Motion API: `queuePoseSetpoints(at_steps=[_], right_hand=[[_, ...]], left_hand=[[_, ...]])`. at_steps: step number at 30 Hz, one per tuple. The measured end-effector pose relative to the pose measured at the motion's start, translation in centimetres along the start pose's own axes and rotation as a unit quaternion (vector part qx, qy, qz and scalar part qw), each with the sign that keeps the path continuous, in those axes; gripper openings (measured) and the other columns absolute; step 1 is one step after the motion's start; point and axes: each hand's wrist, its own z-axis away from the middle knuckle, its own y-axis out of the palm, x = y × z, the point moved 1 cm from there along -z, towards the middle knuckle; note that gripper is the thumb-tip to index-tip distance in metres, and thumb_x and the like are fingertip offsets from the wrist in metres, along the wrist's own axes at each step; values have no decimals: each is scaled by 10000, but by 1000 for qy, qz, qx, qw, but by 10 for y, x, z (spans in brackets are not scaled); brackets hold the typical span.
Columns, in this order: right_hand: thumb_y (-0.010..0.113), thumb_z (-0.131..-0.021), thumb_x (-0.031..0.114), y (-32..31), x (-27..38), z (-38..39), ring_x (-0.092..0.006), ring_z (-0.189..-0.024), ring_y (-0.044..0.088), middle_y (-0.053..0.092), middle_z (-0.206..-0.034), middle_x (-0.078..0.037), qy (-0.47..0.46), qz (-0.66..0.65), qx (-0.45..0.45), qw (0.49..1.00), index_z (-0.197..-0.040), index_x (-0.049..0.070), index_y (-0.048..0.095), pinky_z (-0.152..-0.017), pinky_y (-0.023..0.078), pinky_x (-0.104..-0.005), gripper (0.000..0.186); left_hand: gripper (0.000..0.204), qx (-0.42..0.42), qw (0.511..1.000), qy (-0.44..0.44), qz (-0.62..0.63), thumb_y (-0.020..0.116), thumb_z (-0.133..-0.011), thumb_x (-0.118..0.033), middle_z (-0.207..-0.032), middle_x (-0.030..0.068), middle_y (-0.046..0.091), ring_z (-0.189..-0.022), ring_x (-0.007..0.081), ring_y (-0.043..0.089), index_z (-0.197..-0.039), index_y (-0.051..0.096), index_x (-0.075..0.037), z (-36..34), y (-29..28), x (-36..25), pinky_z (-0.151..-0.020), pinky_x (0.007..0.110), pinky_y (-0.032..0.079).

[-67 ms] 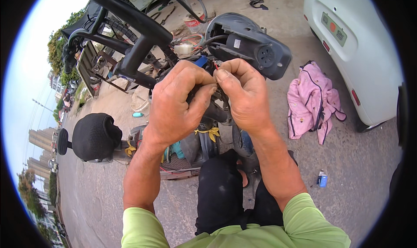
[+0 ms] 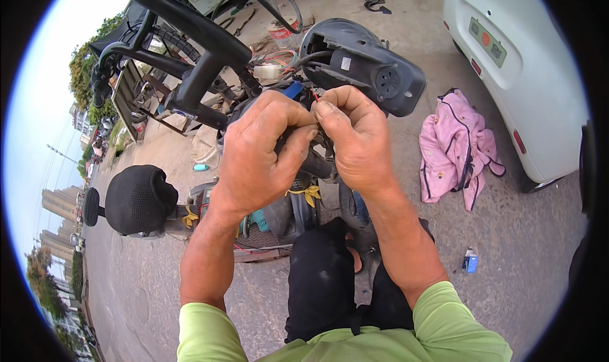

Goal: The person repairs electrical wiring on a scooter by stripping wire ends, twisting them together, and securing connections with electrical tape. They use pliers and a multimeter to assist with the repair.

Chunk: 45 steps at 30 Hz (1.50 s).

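My left hand [image 2: 260, 159] and my right hand [image 2: 355, 143] meet in the middle of the head view, fingertips pinched close together on a thin red wire [image 2: 316, 97]. What lies between the left fingertips is mostly hidden. Behind them are a black plastic housing [image 2: 371, 73] with a round slotted part, black frame tubes [image 2: 209, 54], a small blue part [image 2: 293, 89] and loose coloured wires [image 2: 279, 57]. Below my hands are the scooter's footboard [image 2: 257, 251] with a teal item [image 2: 259, 219] and a yellow cloth strip [image 2: 307, 194].
A padded black seat [image 2: 136, 200] is at left. A pink garment [image 2: 453, 140] lies on the ground beside a white vehicle [image 2: 520, 57] at right. A small blue box [image 2: 469, 262] sits lower right, and a bucket [image 2: 282, 32] stands behind. My legs [image 2: 317, 279] are below.
My left hand has shifted very slightly toward the right and down. My right hand looks almost unchanged, with its fingertips still pinched at the red wire.
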Motion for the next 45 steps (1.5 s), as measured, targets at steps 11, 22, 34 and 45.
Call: queuePoseSetpoints(at_steps=[11,22,34,45], right_hand=[[627,-998,156,-8,-9,-7,-109,-744,625,665,-835,-51,48,-111,-13,993,-986,-15,621,-707,526,-265,172],[681,-1006,235,-9,-3,-7,-72,-689,603,662,-839,-20,142,-128,77,978,-1002,32,653,-593,462,-212,205],[754,-975,258,-10,2,0,-43,-637,564,670,-790,4,161,-44,180,969,-1033,0,704,-553,409,-187,269],[727,-937,234,-12,7,-1,-50,-623,571,671,-785,-13,203,-21,214,955,-998,8,709,-527,397,-194,235]], left_hand=[[212,34,998,46,14,755,-763,85,-831,122,647,-726,281,646,-910,646,-22,20,11,-15,-653,359,518],[180,5,997,-25,76,750,-794,71,-853,107,655,-754,264,653,-927,661,-12,36,8,-18,-687,352,532],[167,-73,989,-68,106,750,-809,91,-1000,112,700,-827,157,677,-922,665,1,31,-11,-1,-724,281,564],[237,-155,939,-181,248,727,-800,144,-957,90,680,-855,136,665,-970,647,1,39,-1,-8,-732,275,548]])
